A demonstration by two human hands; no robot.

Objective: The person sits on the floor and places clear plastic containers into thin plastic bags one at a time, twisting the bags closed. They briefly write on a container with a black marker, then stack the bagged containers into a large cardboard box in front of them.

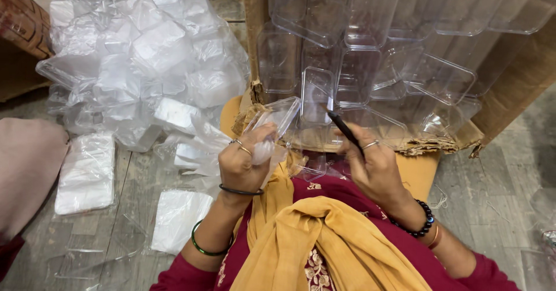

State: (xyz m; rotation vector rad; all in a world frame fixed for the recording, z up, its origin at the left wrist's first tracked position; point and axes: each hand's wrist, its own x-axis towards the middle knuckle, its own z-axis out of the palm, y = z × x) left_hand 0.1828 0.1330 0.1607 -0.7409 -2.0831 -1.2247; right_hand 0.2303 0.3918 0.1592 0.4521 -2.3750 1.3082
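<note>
To my left lie heaped clear plastic bags (139,59); far right, a cardboard box (509,88) of clear containers (359,42).

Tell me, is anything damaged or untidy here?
Yes. The cardboard box holding the clear plastic containers has a torn, frayed front edge near the right hand. Plastic bags lie in a loose heap on the floor beside the left hand.
</note>
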